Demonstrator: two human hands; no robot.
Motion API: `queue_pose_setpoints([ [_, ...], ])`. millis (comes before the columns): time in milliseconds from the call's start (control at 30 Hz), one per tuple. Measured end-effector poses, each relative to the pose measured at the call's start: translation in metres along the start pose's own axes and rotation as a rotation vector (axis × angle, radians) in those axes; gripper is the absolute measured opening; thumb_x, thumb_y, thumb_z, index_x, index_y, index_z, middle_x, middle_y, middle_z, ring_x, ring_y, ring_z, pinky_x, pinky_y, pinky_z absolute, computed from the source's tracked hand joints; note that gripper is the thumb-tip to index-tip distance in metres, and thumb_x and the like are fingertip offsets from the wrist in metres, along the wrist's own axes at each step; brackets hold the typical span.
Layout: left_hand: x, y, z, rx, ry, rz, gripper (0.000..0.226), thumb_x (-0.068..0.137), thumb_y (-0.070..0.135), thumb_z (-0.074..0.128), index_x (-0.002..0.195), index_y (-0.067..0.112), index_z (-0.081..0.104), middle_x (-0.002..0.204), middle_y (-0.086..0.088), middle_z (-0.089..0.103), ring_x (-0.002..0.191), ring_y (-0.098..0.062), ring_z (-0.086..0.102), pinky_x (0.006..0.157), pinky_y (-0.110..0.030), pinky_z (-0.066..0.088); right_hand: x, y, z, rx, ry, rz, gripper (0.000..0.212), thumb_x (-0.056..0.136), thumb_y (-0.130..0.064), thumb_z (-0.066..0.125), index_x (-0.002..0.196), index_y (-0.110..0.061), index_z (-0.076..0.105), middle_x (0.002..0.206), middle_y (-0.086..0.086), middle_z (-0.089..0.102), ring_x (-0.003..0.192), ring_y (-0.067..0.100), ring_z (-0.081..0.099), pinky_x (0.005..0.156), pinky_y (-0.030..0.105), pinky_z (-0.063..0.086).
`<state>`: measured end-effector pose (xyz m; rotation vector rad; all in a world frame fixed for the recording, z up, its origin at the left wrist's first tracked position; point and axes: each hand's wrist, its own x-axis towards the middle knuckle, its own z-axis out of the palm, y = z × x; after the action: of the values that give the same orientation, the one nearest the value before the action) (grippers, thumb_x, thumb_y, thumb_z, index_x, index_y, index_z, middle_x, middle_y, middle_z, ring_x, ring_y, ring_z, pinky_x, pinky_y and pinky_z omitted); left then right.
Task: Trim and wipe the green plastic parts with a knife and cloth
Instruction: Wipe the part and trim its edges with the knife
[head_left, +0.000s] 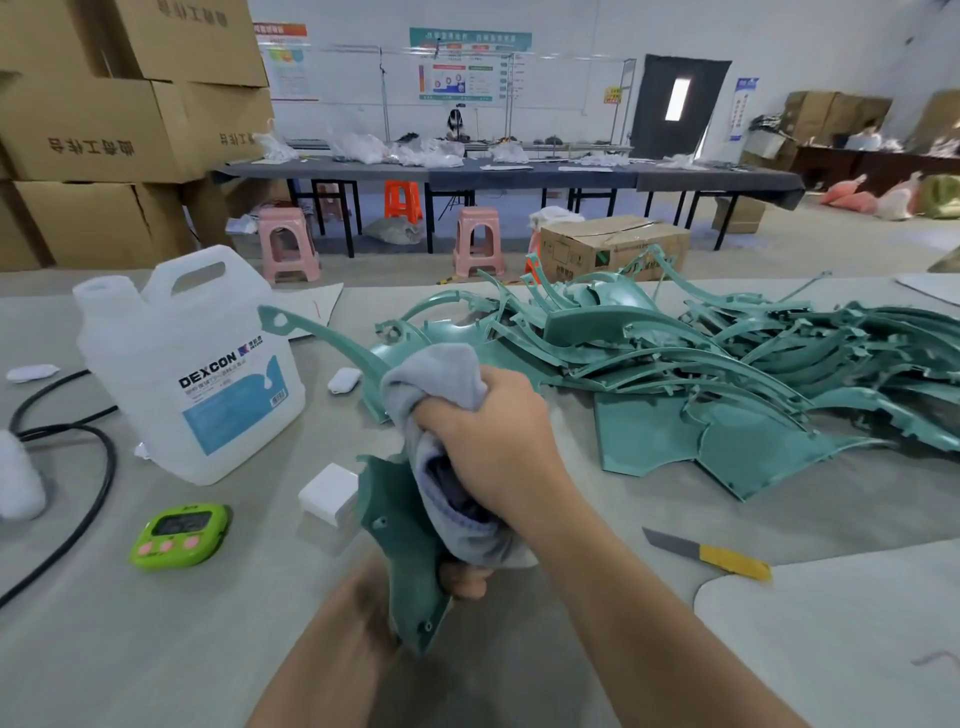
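The hands meet at the near middle of the bench (156, 649). The left hand (464, 577) is lower and holds the near end of a plastic part (400, 551). The right hand (493, 441) is above it, gripping a cloth (441, 384) bunched against the part. Just left of the hands sits a small block (330, 491), then a timer (179, 535), with a jug (197, 374) behind them and a cable (78, 467) further left. Right of the hands lies a knife (706, 553). Behind them and to the right, a pile of parts (727, 374) lies on the bench. Past its far edge, stools (288, 244) stand on the floor.
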<state>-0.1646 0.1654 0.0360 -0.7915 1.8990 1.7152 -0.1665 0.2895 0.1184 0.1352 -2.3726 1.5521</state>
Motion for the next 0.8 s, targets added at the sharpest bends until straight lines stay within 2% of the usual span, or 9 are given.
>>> queue_pose_setpoints([
  [67,-0.010,0.003,0.010,0.078,-0.140,-0.093,0.044,0.089,-0.020,0.028,0.060,0.003,0.051,0.069,-0.006,0.040,0.049,-0.021,0.043,0.046,-0.030,0.034,-0.016,0.015,0.001,-0.066,0.006,-0.003,0.009,0.080,-0.035,0.064,0.076,-0.027,0.061,0.062,-0.008,0.064,0.056,0.005,0.056,0.052,0.023,0.045],
  [133,-0.009,-0.004,0.024,-0.240,-0.083,-0.008,0.042,0.109,0.005,0.025,0.075,0.007,0.049,0.080,-0.006,0.050,0.041,-0.009,0.061,0.041,-0.019,0.048,-0.033,0.035,-0.001,-0.392,-0.050,-0.007,0.010,0.086,-0.035,0.061,0.086,-0.025,0.062,0.073,-0.007,0.064,0.069,0.018,0.059,0.061,0.031,0.045],
  [200,-0.013,0.005,0.031,-0.406,-0.177,-0.087,0.031,0.107,0.008,0.025,0.081,0.015,0.042,0.083,-0.002,0.050,0.055,0.006,0.065,0.057,-0.014,0.054,-0.039,0.050,-0.009,-0.604,-0.047,0.091,0.012,0.085,-0.035,0.059,0.084,-0.023,0.056,0.073,-0.006,0.058,0.068,0.024,0.054,0.062,0.031,0.041],
  [267,-0.010,0.004,0.031,-0.416,-0.316,0.004,0.025,0.085,0.020,0.055,0.068,0.003,0.047,0.055,-0.008,0.050,0.044,-0.007,0.060,0.048,-0.019,0.051,-0.034,0.054,-0.022,-0.615,0.020,0.261,0.016,0.082,-0.037,0.058,0.082,-0.021,0.056,0.076,-0.003,0.063,0.068,0.025,0.056,0.064,0.035,0.048],
  [333,-0.006,0.016,0.030,-0.343,-0.154,0.239,0.034,0.086,0.031,0.066,0.069,0.001,0.065,0.050,-0.012,0.059,0.036,-0.016,0.055,0.048,-0.027,0.050,-0.027,0.053,-0.036,-0.545,0.127,0.335,0.027,0.088,-0.052,0.059,0.093,-0.026,0.061,0.095,0.000,0.071,0.078,0.024,0.061,0.076,0.037,0.053],
  [467,0.018,0.007,0.021,-0.400,0.164,0.389,0.040,0.091,0.046,0.065,0.091,0.006,0.072,0.096,-0.018,0.074,0.093,-0.037,0.071,0.085,-0.055,0.058,-0.021,0.048,-0.057,-0.444,0.410,0.204,0.077,0.089,-0.065,0.055,0.153,-0.026,0.037,0.144,-0.002,0.051,0.132,0.024,0.046,0.110,0.045,0.039],
  [567,0.020,0.004,0.026,-0.417,0.235,0.476,0.040,0.091,0.048,0.057,0.091,0.010,0.069,0.100,-0.015,0.070,0.103,-0.038,0.065,0.093,-0.054,0.053,-0.020,0.046,-0.062,-0.202,0.308,0.164,0.063,0.081,-0.066,0.055,0.132,-0.030,0.063,0.125,-0.010,0.066,0.116,0.014,0.059,0.100,0.038,0.048],
  [700,-0.005,0.006,0.026,-0.199,0.396,0.829,0.038,0.089,0.062,0.046,0.087,0.028,0.063,0.082,0.008,0.066,0.085,-0.012,0.062,0.064,-0.033,0.043,-0.022,0.038,-0.067,0.014,0.128,0.214,0.037,0.081,-0.054,0.072,0.112,-0.036,0.069,0.103,-0.021,0.071,0.095,-0.004,0.065,0.080,0.019,0.047],
  [800,-0.032,0.016,0.016,-0.102,0.364,1.058,0.018,0.092,0.056,0.047,0.088,0.048,0.062,0.084,0.027,0.067,0.078,0.007,0.060,0.065,-0.023,0.046,-0.019,0.022,-0.084,0.186,0.182,0.189,0.027,0.087,-0.039,0.071,0.086,-0.012,0.072,0.075,0.003,0.069,0.067,0.013,0.057,0.066,0.030,0.044],
])
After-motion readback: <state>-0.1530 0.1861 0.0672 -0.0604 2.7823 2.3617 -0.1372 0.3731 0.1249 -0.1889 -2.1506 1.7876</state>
